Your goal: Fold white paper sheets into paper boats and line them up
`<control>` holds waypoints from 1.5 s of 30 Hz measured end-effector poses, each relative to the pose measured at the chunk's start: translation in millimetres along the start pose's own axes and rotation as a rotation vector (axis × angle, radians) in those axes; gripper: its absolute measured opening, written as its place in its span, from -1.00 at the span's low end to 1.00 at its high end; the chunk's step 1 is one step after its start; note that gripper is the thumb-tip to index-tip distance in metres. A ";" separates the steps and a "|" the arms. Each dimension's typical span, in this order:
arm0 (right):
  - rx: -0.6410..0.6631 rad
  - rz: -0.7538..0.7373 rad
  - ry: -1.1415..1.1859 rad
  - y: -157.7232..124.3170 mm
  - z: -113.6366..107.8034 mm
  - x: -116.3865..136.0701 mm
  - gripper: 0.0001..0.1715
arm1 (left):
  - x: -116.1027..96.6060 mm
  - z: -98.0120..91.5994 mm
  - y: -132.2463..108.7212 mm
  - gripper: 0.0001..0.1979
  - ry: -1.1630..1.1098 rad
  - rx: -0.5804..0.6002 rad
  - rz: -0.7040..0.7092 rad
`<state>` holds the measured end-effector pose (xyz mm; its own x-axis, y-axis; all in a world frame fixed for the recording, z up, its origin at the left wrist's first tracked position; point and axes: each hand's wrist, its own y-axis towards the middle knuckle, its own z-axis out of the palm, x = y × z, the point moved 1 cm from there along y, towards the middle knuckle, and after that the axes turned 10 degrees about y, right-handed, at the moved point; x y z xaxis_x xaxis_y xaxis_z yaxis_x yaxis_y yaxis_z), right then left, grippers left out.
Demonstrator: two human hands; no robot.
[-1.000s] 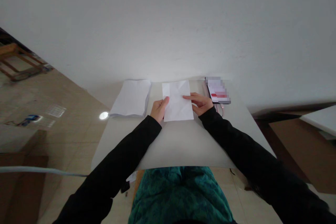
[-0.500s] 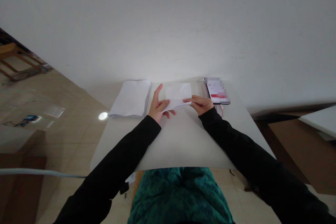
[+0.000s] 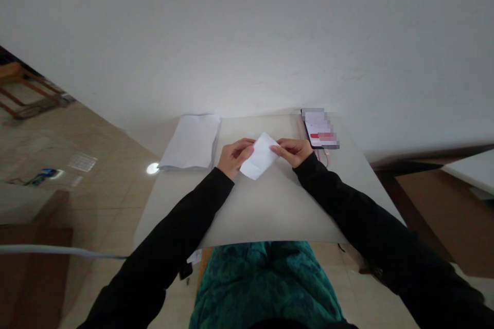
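A folded white sheet of paper [image 3: 259, 156] is held tilted just above the white table [image 3: 270, 205], near its far middle. My left hand [image 3: 233, 156] pinches the sheet's left edge, fingers curled closed. My right hand [image 3: 294, 150] pinches its upper right corner with thumb and fingers. Both black sleeves reach in from the bottom corners.
A stack of white paper [image 3: 193, 142] lies at the table's far left corner. A phone [image 3: 319, 128] with a cable rests at the far right, close to my right hand. A white wall stands behind the table. Tiled floor lies to the left, with a wooden frame [image 3: 23, 90].
The sheet lay flat and unfolded on the table one second ago. It has been folded over and lifted, and both hands now pinch it at its ends.
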<state>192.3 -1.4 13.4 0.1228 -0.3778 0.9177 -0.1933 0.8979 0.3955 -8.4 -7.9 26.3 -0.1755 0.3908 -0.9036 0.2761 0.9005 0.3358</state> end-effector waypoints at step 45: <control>-0.135 -0.302 -0.089 -16.9 23.5 41.5 -0.83 | -19.9 30.7 -14.7 -0.83 -0.055 -0.407 -0.121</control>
<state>177.8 -37.6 45.7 0.0687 -0.6437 0.7622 -0.0301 0.7623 0.6465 20.0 -34.8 31.2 -0.1298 0.2766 -0.9522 -0.1410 0.9454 0.2938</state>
